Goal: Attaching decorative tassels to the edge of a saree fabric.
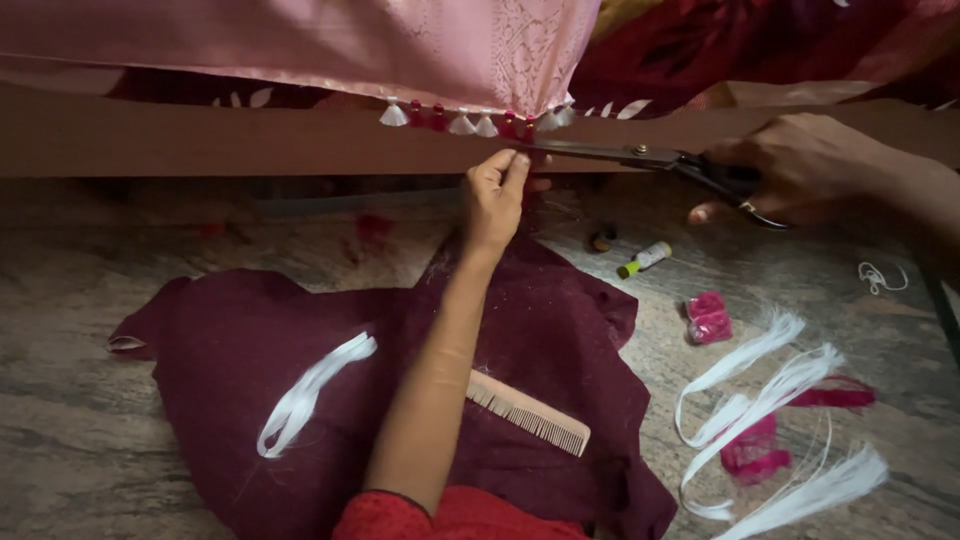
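Stone floor (90, 450) is lying under a maroon cloth (260, 360) and comb (528, 412) at lower centre. At upper centre, the left hand (495, 200) is pinching a tassel (527, 128) on the pink cloth (400, 45), while the right hand (800, 165) is gripping black scissors (650, 158), fingers closed through the handles.

The floor (90, 440) is grey-brown stone with darker streaks, dimly lit, and brighter toward the right. A long wooden rail (200, 140) of a bed or bench runs across the top, with deep shadow beneath it. Red bedding (760, 45) with a pale leaf pattern lies bunched on top of it at the right. No wall or window shows.
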